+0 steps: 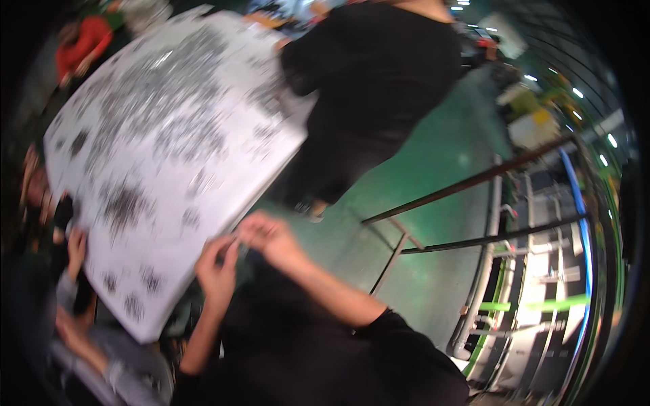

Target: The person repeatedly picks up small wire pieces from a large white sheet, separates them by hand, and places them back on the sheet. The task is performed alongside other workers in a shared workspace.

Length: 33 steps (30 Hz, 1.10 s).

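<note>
My left hand [218,271] is raised by the near right edge of the white table [179,245], its fingers bent into a pinch. Close against it, my right hand [269,237] has thumb and fingers drawn together too. Whatever sits between the fingertips is too small and blurred to name. On the table lie many small, thin, dark grey pieces, smeared by motion: a wide spread [159,88] at the far side, a dense dark pile [125,205] nearer, and several small heaps [152,279] toward the near corner.
A person in black [379,74] stands at the table's right side. Others sit along its left, one in a grey sleeve [128,386], one in red [88,44] farther off. A dark metal frame [474,179] stands on the green floor [433,284] at right, beside pipes and racks.
</note>
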{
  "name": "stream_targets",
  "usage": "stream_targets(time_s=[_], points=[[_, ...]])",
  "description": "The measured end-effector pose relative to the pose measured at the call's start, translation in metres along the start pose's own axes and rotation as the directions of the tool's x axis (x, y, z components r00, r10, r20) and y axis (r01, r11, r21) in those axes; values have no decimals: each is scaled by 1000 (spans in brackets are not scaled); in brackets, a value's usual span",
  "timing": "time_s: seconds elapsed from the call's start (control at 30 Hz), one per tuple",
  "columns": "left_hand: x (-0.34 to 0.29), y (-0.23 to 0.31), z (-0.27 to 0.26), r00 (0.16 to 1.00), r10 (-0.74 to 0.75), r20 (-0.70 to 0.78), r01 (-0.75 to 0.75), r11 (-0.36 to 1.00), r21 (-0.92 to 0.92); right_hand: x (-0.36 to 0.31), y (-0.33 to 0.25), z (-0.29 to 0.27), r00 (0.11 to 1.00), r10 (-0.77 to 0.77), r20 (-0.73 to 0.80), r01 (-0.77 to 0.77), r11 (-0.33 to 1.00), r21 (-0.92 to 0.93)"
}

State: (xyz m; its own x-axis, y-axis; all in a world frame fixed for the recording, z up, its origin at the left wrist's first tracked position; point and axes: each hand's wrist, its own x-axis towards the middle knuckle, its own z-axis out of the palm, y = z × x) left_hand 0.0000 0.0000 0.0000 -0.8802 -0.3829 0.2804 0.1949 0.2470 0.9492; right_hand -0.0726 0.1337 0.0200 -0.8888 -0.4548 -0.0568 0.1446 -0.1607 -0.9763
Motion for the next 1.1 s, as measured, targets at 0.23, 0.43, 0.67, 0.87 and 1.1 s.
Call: stream_targets(time_s=[0.23,0.43,0.67,0.87,1.1], points=[[-22,16,-17,996,-51,-69,58,992,109,-19,-5,22,986,160,37,-162,985,54],[-10,3,-4,994,44,-98,-38,998,54,-9,12,23,976,-209,-60,203,974,-97],[44,-99,-22,976,210,-48,-168,883,439,-5,21,7,957,-288,-38,282,953,-111],[103,-172,-22,1000,11,30,-29,679,734,-1,21,2,972,-234,3,231,956,-183],[96,-138,-19,974,-225,17,189,856,482,0,31,0,983,-173,63,183,955,-233]])
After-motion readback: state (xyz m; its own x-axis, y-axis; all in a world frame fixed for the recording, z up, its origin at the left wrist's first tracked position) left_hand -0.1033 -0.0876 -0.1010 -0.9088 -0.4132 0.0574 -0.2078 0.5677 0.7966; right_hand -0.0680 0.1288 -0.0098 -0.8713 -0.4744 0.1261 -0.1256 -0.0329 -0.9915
